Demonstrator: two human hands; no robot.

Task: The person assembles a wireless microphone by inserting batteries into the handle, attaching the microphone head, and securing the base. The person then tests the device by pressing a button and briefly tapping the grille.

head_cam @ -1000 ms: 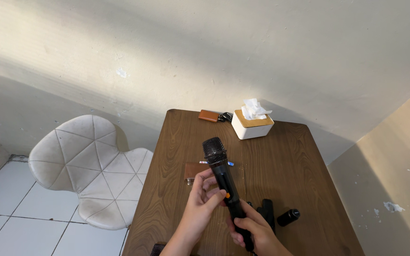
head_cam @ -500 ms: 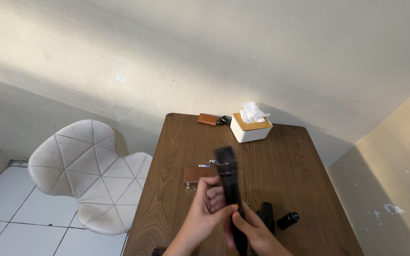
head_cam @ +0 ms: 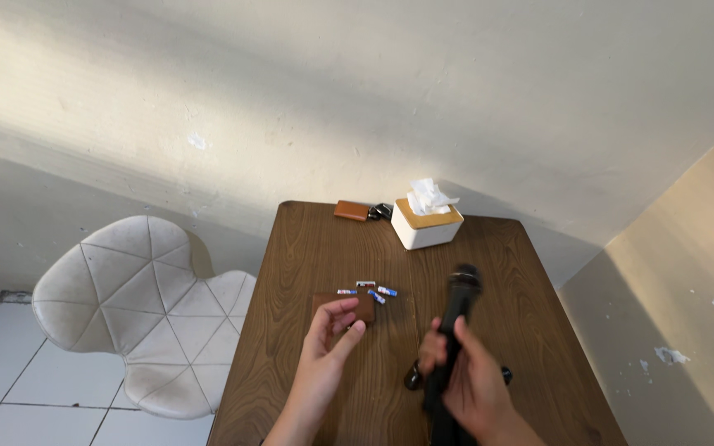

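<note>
A black microphone (head_cam: 453, 330) is being gripped by the right hand (head_cam: 474, 386), whose fingers are being wrapped around its lower body, so that it is being held above the tabletop (head_cam: 506, 281) with its mesh head tilted up and away. The left hand (head_cam: 330, 339) is being held apart from it, empty, with fingers loosely spread. Just beyond the left fingertips a brown wallet (head_cam: 355, 304) is lying flat, with small batteries (head_cam: 365, 290) beside its far edge. At the far end, a white tissue box (head_cam: 426, 223) and a brown case (head_cam: 350, 210) are being kept. A white chair (head_cam: 142, 306) is standing to the left.
</note>
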